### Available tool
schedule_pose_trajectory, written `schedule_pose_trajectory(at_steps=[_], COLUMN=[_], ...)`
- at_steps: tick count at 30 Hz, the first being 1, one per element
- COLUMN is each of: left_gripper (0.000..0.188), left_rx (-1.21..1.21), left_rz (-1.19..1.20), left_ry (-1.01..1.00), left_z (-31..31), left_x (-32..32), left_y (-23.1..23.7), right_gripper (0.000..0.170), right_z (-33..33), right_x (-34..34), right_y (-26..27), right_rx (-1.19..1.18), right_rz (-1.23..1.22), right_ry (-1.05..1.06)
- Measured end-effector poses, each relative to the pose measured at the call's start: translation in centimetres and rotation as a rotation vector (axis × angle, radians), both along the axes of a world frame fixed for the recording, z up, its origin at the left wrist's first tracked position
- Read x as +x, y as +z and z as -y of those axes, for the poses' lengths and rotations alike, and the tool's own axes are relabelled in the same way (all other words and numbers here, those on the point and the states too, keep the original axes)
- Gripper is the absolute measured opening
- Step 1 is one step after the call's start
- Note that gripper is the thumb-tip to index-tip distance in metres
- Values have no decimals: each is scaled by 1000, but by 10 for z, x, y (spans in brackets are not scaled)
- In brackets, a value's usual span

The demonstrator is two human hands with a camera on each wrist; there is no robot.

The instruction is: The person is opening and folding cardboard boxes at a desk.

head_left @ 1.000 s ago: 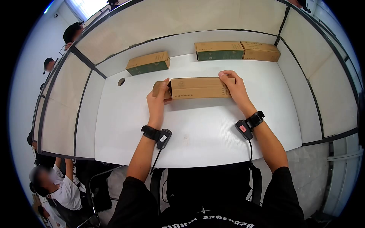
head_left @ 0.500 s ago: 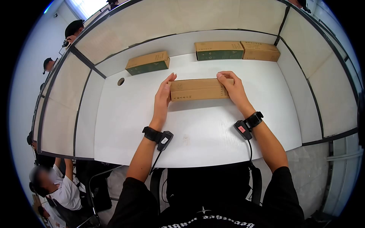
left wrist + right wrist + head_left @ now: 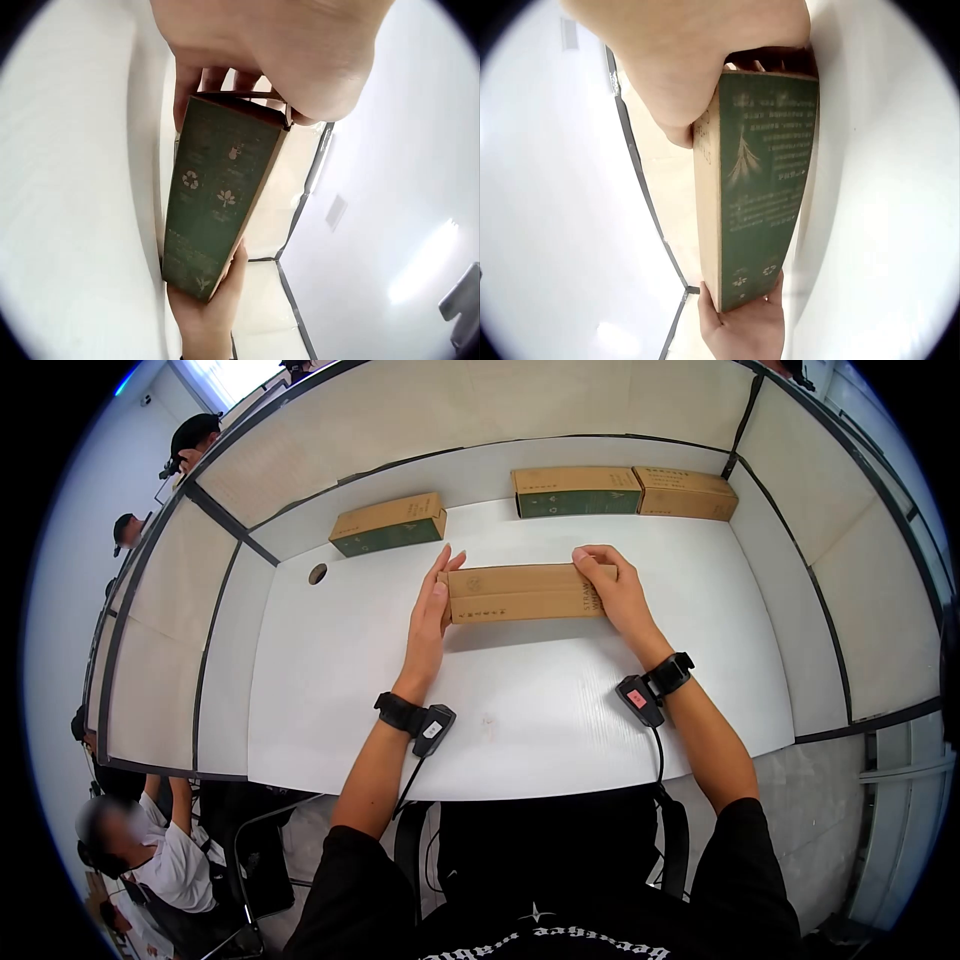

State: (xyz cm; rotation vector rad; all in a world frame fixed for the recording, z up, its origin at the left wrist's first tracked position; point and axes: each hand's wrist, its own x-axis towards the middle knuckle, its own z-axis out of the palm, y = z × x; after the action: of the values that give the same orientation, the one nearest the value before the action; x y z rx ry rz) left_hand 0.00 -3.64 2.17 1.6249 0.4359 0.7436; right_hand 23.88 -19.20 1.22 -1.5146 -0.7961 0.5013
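Left hand (image 3: pixel 428 610) has moved inward, straight fingers against one end of the carton (image 3: pixel 525 594) over the table (image 3: pixel 540 710) — right hand (image 3: pixel 624 596) grips the other end, apparently as a brace.

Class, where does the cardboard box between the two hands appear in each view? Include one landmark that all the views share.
Head: the held box sits just above centre, lengthwise across the picture.
Left wrist: in the middle, slanting, its green side facing the camera.
Right wrist: slightly right of centre, nearly upright, green side showing.
Shared landmark: the left hand, at the box's left end in the head view, top in the left wrist view, bottom in the right wrist view.
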Motion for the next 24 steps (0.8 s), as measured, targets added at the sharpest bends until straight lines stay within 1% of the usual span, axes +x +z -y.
schedule_pose_trajectory(at_steps=[10,13,16,19,22,24], left_gripper=[66,67,67,67,68,68], left_rx=[11,57,19,-93,-219,-189], left_rz=[71,8,-12,105,233,180], left_ry=[-78,-77,-78,-99,-170,-181], left_z=[-1,1,5,6,5,1], left_x=[0,-1,-1,2,-1,-3], left_y=[-1,1,5,2,5,6], right_gripper=[47,47,48,49,51,51], right_z=[1,1,1,0,1,-1], right_x=[-2,0,0,0,-1,3], right_y=[4,2,0,0,1,-2], right_rx=[17,15,31,40,42,55], right_rz=[-21,-9,7,3,-60,-85], right_ry=[-1,1,-11,-7,-22,-12])
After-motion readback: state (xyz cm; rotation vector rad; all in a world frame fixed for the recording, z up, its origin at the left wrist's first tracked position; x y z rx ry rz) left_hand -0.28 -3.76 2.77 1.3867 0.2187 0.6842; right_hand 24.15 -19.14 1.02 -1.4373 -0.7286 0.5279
